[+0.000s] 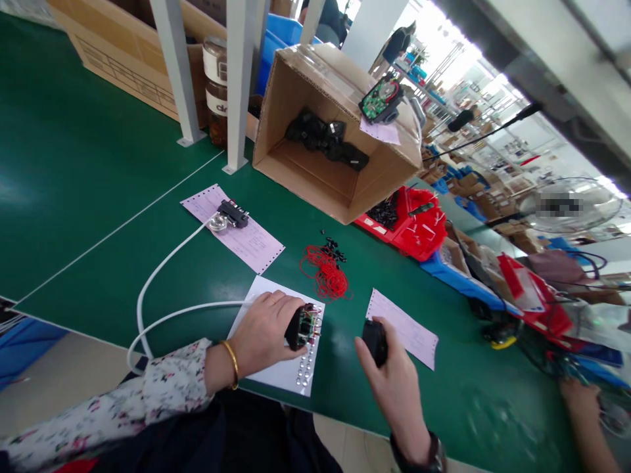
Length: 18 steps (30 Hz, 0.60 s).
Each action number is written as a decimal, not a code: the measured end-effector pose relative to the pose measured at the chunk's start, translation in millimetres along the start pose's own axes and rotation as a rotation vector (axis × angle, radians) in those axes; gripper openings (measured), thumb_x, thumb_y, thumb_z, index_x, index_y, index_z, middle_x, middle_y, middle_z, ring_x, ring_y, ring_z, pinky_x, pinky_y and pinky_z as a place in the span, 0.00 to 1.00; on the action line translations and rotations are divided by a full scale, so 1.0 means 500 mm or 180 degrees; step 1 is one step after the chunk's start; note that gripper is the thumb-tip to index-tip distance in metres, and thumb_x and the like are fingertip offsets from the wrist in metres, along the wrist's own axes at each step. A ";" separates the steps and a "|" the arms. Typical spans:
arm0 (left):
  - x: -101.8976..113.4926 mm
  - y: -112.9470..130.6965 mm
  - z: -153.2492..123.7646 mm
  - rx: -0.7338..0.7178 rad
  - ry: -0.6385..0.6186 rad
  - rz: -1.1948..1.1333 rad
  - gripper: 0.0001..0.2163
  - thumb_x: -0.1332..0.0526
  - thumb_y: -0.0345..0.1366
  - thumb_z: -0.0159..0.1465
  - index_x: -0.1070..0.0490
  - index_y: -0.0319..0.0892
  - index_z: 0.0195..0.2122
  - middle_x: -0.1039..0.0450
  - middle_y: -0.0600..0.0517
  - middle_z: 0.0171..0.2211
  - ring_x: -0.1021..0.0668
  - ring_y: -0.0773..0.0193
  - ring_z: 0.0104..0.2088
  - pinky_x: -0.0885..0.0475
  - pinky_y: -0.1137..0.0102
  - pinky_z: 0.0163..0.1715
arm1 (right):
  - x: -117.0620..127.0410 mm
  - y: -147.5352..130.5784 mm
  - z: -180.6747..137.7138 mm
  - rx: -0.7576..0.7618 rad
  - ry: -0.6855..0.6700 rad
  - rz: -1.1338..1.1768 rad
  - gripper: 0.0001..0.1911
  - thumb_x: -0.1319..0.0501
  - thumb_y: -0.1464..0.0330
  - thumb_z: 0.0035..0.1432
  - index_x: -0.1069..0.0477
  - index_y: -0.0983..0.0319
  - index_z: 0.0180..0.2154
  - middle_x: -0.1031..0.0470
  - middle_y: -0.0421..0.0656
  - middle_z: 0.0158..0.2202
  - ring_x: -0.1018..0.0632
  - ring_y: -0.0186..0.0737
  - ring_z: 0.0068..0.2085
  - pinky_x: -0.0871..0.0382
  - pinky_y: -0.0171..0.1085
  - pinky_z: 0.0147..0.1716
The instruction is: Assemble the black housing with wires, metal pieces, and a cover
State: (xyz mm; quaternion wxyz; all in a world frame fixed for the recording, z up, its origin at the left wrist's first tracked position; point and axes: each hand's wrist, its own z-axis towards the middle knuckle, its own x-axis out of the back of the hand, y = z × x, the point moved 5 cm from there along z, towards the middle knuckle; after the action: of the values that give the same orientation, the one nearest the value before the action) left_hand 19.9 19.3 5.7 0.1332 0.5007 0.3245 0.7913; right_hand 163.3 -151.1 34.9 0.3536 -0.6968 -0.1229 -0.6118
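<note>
My left hand [266,325] is closed round a black housing with an exposed circuit board [306,325], its wires and components facing right. A white cable [172,315] runs leftward from near that hand and loops over the table edge. Under the hand lies a white sheet [276,374] with a row of small clear round pieces [304,368] along its right side. Farther right, my right hand [394,374] grips a small black plastic part [374,341], held apart from the board. A pink printed slip [414,328] lies just beyond it.
Red wires [330,276] and small black pieces [335,249] lie ahead. Another pink slip [246,246] carries a black connector-like part [233,213]. Behind stands an open cardboard box [300,174] with black parts inside. A red bin [419,240] is beside it. Another person's hand [582,401] works far right.
</note>
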 end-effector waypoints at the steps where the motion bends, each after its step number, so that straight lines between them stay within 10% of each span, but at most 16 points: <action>1: 0.002 -0.002 -0.004 -0.0028 0.0031 -0.0041 0.25 0.32 0.43 0.49 0.39 0.40 0.45 0.31 0.48 0.40 0.30 0.53 0.41 0.35 0.57 0.42 | -0.015 0.016 -0.001 -0.0052 -0.0188 -0.0201 0.25 0.47 0.54 0.57 0.41 0.60 0.52 0.30 0.49 0.45 0.26 0.51 0.43 0.31 0.46 0.40; 4: 0.006 -0.006 -0.017 -0.0084 0.0142 -0.0157 0.29 0.30 0.41 0.47 0.41 0.41 0.47 0.31 0.47 0.42 0.30 0.54 0.42 0.35 0.57 0.45 | -0.064 0.041 -0.008 -0.0179 -0.0396 -0.0579 0.24 0.48 0.57 0.59 0.42 0.58 0.55 0.34 0.51 0.49 0.24 0.50 0.38 0.29 0.45 0.32; 10: -0.003 -0.011 -0.031 -0.0090 0.0151 -0.0169 0.31 0.30 0.40 0.48 0.43 0.42 0.50 0.32 0.46 0.44 0.30 0.53 0.45 0.33 0.58 0.47 | -0.040 -0.056 -0.026 0.0250 0.0796 0.0665 0.15 0.46 0.61 0.59 0.34 0.60 0.46 0.32 0.50 0.47 0.28 0.47 0.46 0.30 0.43 0.40; 18: -0.010 0.012 -0.024 -0.0340 0.0304 0.0059 0.24 0.34 0.35 0.52 0.42 0.38 0.48 0.32 0.43 0.42 0.29 0.52 0.44 0.31 0.57 0.45 | -0.054 -0.217 0.011 0.0656 0.0080 0.1147 0.05 0.46 0.70 0.58 0.31 0.60 0.33 0.31 0.43 0.34 0.27 0.39 0.34 0.35 0.37 0.35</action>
State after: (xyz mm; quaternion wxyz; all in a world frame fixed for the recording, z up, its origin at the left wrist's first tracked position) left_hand 12.2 7.6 2.6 0.1367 0.4576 0.2831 0.8317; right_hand 96.0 -62.3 46.9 0.5282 -0.6600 -0.0538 -0.5315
